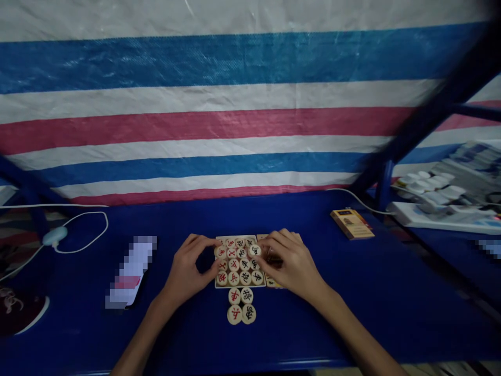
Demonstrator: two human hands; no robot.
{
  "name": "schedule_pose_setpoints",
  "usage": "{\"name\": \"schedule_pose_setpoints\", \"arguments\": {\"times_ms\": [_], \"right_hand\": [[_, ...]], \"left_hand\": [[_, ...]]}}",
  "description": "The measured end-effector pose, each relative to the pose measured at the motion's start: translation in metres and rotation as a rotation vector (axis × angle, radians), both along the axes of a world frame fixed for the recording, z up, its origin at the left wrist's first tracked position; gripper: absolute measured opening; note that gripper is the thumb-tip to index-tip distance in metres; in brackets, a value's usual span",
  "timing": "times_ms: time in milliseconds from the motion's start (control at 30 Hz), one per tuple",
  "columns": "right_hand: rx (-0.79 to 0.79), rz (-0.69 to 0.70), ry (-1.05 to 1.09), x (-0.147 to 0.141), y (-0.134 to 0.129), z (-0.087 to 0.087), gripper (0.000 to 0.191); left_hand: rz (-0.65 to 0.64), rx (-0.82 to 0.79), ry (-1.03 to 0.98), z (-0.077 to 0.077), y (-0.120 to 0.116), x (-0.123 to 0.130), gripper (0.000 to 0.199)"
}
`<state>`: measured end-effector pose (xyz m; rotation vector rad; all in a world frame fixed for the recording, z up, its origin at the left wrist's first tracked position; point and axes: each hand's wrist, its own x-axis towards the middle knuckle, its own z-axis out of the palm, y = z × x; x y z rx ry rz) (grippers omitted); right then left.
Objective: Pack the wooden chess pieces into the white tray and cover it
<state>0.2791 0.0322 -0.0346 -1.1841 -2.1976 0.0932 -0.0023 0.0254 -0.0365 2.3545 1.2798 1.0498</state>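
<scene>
Round wooden xiangqi pieces with red and black characters fill a shallow white tray (240, 286) in rows. Below its front edge, on the blue table, several more pieces (241, 305) form a small block. At the tray's left side, my left hand (193, 263) has its thumb and index finger apart, with the tips at a red-marked piece (221, 252). My right hand (291, 263) is at the right side, its thumb and fingertips around a black-marked piece (255, 250). Partly under my right hand lies a printed box or lid (273, 282).
A phone (131, 271) lies to the left, near a cable with a round blue plug (55, 236) and a dark shoe (21, 310). At the right are a yellow card box (353, 224), a white power strip (446, 219) and blue metal posts (385, 185).
</scene>
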Motion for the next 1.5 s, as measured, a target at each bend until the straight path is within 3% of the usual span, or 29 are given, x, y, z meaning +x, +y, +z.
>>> {"name": "schedule_pose_setpoints", "arguments": {"times_ms": [367, 700, 900, 1033, 1167, 1300, 1500], "right_hand": [[-0.112, 0.132, -0.114, 0.001, -0.003, 0.005, 0.017], [-0.151, 0.16, -0.08, 0.002, -0.002, 0.003, 0.016], [-0.101, 0.074, 0.015, 0.002, -0.007, 0.005, 0.015], [-0.1, 0.022, 0.133, -0.003, -0.043, -0.003, 0.009], [-0.191, -0.011, 0.136, -0.014, -0.091, -0.024, 0.007], [-0.196, -0.024, 0.101, -0.023, -0.113, -0.037, 0.016], [-0.161, -0.031, 0.037, -0.028, -0.111, -0.037, 0.014]], "left_hand": [[-0.03, -0.043, 0.256, -0.002, 0.001, -0.003, 0.021], [-0.027, -0.047, 0.246, -0.004, 0.001, -0.002, 0.011], [0.056, 0.016, 0.101, 0.0, 0.003, -0.005, 0.014], [0.162, 0.081, -0.01, 0.001, -0.023, -0.003, 0.013], [0.319, 0.102, 0.004, -0.016, -0.074, 0.006, 0.011], [0.268, 0.081, 0.08, -0.032, -0.108, 0.013, 0.011], [0.147, 0.132, 0.18, -0.029, -0.106, 0.02, 0.017]]}}
